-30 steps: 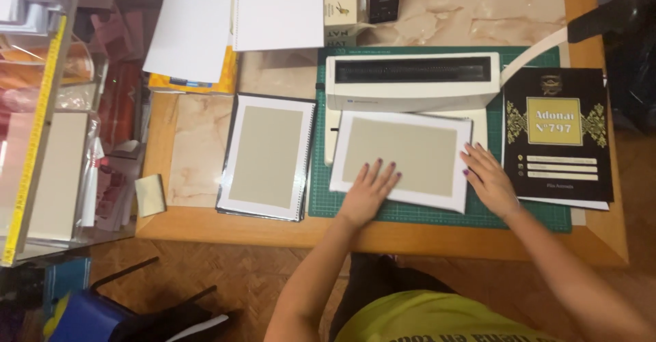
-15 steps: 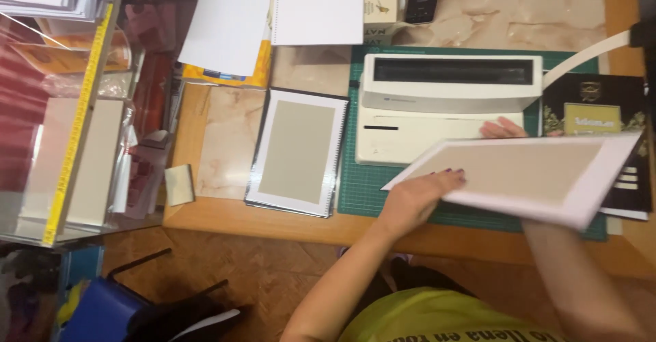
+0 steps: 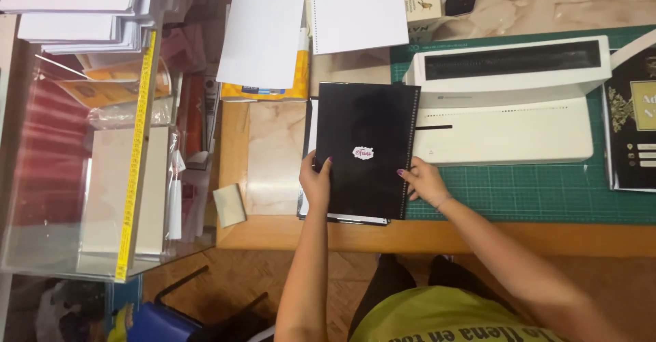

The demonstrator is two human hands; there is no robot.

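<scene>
The left hand (image 3: 316,181) grips the left edge of a black cover sheet (image 3: 365,151), with its fingers (image 3: 326,165) curled over the top face and closed on that edge. The right hand (image 3: 425,181) rests against the right edge of the same sheet, where a row of punched holes runs along the margin; its fingers (image 3: 404,174) are narrow and press on the edge, though whether they wrap beneath it cannot be determined. The black cover sheet lies flat on the bench (image 3: 273,157), on top of a stack of which a white edge shows at the left and bottom. A small white-and-pink sticker (image 3: 363,153) sits near the centre of the sheet. Just beside the sheet's right edge stands a white binding machine (image 3: 509,103), which rests on a green cutting mat (image 3: 547,192). A black printed cover with gold ornament (image 3: 632,120) lies at the mat's right end. Behind the sheet lie white paper sheets (image 3: 263,31) and a spiral-bound white pad (image 3: 355,10). A small pale notepad (image 3: 229,205) lies on the bench to the left, and a yellow measuring tape (image 3: 137,151) runs along a clear acrylic box (image 3: 61,198) further left.
</scene>
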